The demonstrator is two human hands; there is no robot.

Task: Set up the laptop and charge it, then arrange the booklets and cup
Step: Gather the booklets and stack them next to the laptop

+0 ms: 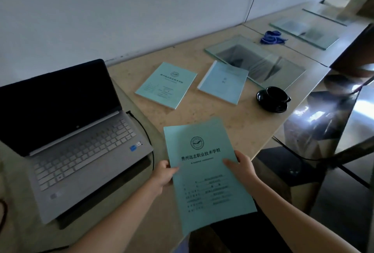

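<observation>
I hold a teal booklet (204, 173) above the table's front edge, my left hand (163, 175) gripping its left side and my right hand (241, 166) its right side. An open silver laptop (66, 131) with a dark screen sits on a black stand at the left, and a black charging cable (141, 125) is plugged into its right side. Further back, a second teal booklet (166, 84) and a pale blue booklet (223, 81) lie flat on the table. A black cup on a black saucer (274, 98) stands to their right.
The beige table (232, 123) runs along a white wall. Glass sheets (257, 60) lie at the back right, with a blue lanyard (271, 37) between them. A glossy dark glass surface (327, 127) adjoins the table's right edge.
</observation>
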